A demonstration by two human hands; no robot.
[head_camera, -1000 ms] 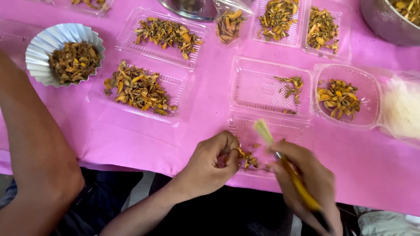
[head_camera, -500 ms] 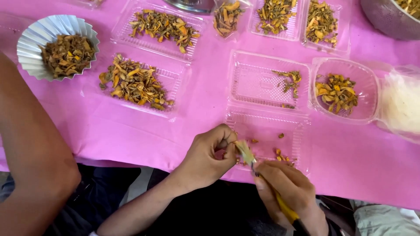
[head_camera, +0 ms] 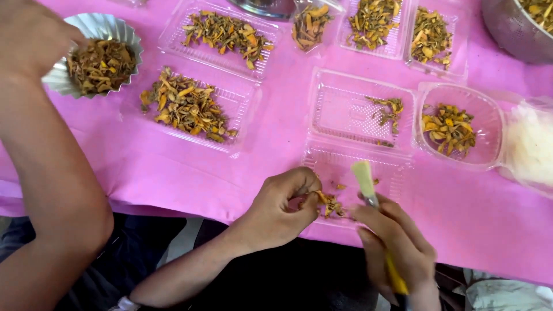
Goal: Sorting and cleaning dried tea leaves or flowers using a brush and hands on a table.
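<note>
A: Where is the worked material?

B: A small clump of dried orange-brown pieces [head_camera: 329,204] lies at the near edge of a clear hinged plastic tray [head_camera: 351,167], touching the left hand's fingertips.

A: State of the left hand?

B: The left hand [head_camera: 282,210] is curled narrow, thumb and fingers pinched on the clump.

A: And the right hand?

B: The right hand [head_camera: 397,247] is closed around a yellow-handled brush [head_camera: 374,213]. The pale bristles point up, just beside the clump.

A: What surrounds them?

B: All items sit on a pink table cover [head_camera: 173,173]. A round clear container [head_camera: 458,126] with orange pieces stands right of the tray. Two larger clear trays [head_camera: 190,106] heaped with pieces lie to the left. Another person's arm [head_camera: 52,167] reaches to a fluted foil cup [head_camera: 101,57] at far left. Whether that hand grips the cup cannot be told.
</note>
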